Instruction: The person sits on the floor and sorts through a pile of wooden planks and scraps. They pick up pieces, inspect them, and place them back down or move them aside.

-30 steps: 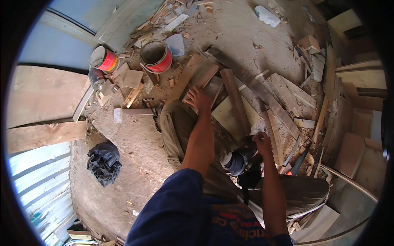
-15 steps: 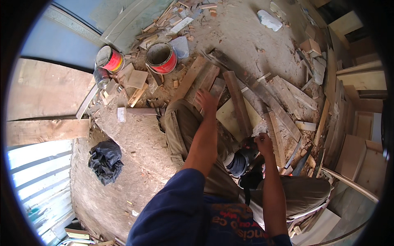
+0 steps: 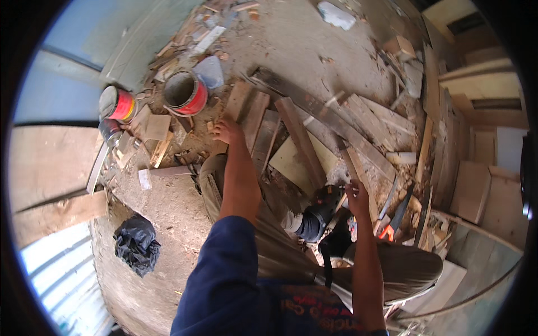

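Planks (image 3: 301, 143) lay unjoined. Your left hand (image 3: 227, 133), half open, looked empty; whether your curled right hand (image 3: 357, 197) held something, I could not tell.

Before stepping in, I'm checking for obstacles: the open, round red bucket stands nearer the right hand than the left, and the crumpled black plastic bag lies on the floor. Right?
No: the head view shows the open, round red bucket nearer the left hand than the right hand; the rest stands.

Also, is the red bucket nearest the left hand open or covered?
Open: no lid covers the red bucket, and its hollow inside is visible from above.
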Demonstrator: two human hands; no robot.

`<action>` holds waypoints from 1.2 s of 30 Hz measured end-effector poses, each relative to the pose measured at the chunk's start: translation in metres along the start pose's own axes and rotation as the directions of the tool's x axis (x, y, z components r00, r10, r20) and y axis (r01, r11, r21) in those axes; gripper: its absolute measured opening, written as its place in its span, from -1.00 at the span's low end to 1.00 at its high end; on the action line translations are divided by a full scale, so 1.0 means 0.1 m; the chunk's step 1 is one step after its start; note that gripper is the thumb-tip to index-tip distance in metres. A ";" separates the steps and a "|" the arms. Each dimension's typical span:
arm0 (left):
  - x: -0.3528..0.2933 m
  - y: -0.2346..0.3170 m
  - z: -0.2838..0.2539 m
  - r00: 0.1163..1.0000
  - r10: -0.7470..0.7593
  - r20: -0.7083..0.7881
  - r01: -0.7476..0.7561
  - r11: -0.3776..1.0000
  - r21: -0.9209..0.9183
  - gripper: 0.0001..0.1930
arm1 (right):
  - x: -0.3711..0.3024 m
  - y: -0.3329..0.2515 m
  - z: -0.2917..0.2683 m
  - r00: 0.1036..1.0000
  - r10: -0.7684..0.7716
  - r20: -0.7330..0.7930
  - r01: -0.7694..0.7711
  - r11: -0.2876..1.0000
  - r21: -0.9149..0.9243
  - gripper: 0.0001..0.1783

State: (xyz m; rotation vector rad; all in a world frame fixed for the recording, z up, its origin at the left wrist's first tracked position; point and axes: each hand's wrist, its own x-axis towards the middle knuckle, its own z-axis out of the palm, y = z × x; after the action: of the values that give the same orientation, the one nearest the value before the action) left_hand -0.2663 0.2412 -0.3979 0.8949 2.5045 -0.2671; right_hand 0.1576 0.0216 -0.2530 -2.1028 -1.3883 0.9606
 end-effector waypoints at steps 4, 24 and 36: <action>-0.08 0.20 0.02 0.996 0.065 0.054 -0.060 0.993 -0.103 -0.30 | -0.15 0.04 -0.05 0.990 0.127 0.056 -0.128 0.992 0.008 -0.56; -1.06 0.15 -0.82 0.701 0.701 0.131 0.319 -0.144 -0.937 -0.42 | 0.04 0.09 1.04 0.971 -0.237 0.038 0.239 0.969 -0.055 -0.40; -0.82 0.24 -0.41 0.673 0.669 0.316 0.360 0.078 -0.930 -0.41 | -0.06 0.19 0.71 0.990 -0.017 0.137 0.014 1.000 0.017 -0.43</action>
State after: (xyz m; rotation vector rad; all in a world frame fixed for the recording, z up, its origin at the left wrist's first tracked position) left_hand -0.2100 0.2280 -0.3225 0.2731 1.1135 0.9950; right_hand 0.1147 0.0073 -0.3113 -2.0442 -1.4557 1.1254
